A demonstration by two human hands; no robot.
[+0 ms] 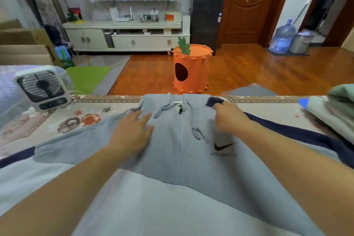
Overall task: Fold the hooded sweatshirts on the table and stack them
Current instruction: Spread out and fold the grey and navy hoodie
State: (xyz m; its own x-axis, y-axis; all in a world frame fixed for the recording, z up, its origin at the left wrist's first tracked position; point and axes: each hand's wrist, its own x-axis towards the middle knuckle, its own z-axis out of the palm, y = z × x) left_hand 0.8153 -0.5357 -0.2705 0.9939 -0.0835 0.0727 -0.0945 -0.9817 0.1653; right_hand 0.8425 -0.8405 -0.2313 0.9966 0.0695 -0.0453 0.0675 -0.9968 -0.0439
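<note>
Nearest the person, the lower body of the grey hooded sweatshirt point(182, 151) spreads front-up across the table point(63, 119), zip shut, its hem running toward them below both forearms. It looks soft and fairly thick, limp rather than stiff, so I would expect it to sag wherever it is lifted and to slide easily on the patterned cover; the shoulders, the sleeve ends and the hem corners seem the sound places to take it.

The left hand point(134, 130) lies flat on the chest panel, fingers straight and spread, pressing the cloth down. Across the zip, the right hand point(228, 115) is curled at the shoulder seam, where the navy trim begins. It seems to pinch the fabric there, though blur makes this less than certain. The sleeves run out well beyond each hand, the right one edged in navy.

Beyond the fingers the hood hangs partly over the table's far edge, so there is little room forward. Out past the left hand stands a small fan point(43, 88); out past the right hand sits a pile of folded garments point(333, 109). Bare cover lies between the fan and the left sleeve.
</note>
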